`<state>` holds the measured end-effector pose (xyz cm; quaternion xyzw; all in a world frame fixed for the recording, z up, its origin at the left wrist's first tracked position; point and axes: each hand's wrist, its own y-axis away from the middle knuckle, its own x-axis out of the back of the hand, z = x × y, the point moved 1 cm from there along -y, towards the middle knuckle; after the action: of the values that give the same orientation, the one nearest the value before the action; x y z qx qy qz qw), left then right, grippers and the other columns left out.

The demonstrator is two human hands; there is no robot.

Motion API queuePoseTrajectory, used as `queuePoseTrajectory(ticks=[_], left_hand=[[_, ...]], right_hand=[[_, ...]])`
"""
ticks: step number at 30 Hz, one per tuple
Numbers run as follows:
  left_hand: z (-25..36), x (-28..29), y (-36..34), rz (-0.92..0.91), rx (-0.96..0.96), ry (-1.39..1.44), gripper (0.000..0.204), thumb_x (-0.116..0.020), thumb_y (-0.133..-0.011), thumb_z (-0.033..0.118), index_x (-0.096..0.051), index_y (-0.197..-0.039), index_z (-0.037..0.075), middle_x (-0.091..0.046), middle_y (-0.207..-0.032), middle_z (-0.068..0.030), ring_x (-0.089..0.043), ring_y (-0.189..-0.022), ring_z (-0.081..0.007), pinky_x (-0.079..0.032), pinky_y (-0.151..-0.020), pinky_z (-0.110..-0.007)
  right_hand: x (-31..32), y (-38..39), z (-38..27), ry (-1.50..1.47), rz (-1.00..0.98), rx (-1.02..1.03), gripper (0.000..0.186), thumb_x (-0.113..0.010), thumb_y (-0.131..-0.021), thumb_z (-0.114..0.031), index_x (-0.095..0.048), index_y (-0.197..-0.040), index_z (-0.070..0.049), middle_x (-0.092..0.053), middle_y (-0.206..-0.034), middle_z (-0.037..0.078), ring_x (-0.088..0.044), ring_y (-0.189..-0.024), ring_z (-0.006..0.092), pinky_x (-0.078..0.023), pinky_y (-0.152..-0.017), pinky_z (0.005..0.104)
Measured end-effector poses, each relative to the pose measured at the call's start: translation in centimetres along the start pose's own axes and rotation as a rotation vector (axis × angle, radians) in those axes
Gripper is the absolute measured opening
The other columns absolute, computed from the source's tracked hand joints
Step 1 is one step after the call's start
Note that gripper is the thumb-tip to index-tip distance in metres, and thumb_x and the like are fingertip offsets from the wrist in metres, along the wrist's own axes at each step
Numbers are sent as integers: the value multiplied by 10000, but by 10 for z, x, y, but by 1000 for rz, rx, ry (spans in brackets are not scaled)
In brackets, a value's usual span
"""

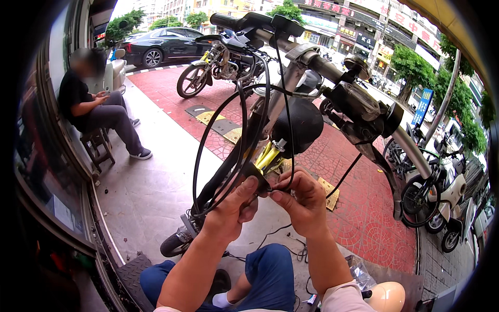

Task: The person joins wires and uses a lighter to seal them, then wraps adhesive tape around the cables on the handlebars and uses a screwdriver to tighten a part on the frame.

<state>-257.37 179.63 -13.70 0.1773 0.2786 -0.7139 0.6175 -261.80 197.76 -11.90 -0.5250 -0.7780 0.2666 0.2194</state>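
Note:
An upright scooter or bike front end with a handlebar (336, 70) and looping black cables (196, 171) stands before me. My left hand (235, 207) is closed on a small dark part (258, 174) low on the steering column, just below bright yellow pieces (267, 155) that are probably wires or tubing. Beside it, my right hand (302, 203) pinches a thin black cable (291, 167) at that same part, its fingertips close to my left thumb. A small wheel (173, 243) shows low behind my left forearm.
A seated person (91, 104) on a stool is at the left, by a glass front. A motorcycle (208, 73) and dark car (163, 48) stand beyond. Parked scooters (449, 208) line the right. Loose cables (301, 252) and a cream rounded object (387, 296) lie low near me.

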Motion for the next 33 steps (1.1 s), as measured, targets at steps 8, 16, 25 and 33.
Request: queuePoseTrajectory(ticks=[8,16,25,33], left_hand=[[-2,14,8,-15,-134,127,627,-734,-984,502,-568,-1320,-1,-703,-1033,-117,-502,-681,-80,-371,-535,-203],[0,15,26,-100,-384,-210,939,-821,-711,98,-368,-1525,-23,-655,-1274,-174,-689,-1054,-218,-567,-901,-319],[-14,9,31,-133,-326,-605,618,-868,-861,261,-584,-1378,78,-627,-1335,-79,-594,-939,-67,-398,-685,-235],[-9,-5,10,-38,-203,-485,605,-799,-902,74,-499,-1424,21,-695,-1129,-66,-665,-953,-97,-548,-756,-273]], right_hand=[[2,6,4,-109,7,-58,137,-790,-896,-21,-663,-937,11,-660,-893,45,-588,-782,93,-474,-739,257],[1,-7,-7,-125,-74,-251,113,-736,-984,-77,-644,-1020,-22,-703,-942,8,-576,-819,38,-449,-734,206],[-5,-8,-17,42,-76,-172,171,-777,-946,-132,-693,-897,7,-650,-802,10,-586,-711,63,-467,-633,258],[-4,-9,-34,175,-179,42,136,-776,-922,-83,-689,-891,17,-624,-843,29,-583,-688,81,-452,-628,247]])
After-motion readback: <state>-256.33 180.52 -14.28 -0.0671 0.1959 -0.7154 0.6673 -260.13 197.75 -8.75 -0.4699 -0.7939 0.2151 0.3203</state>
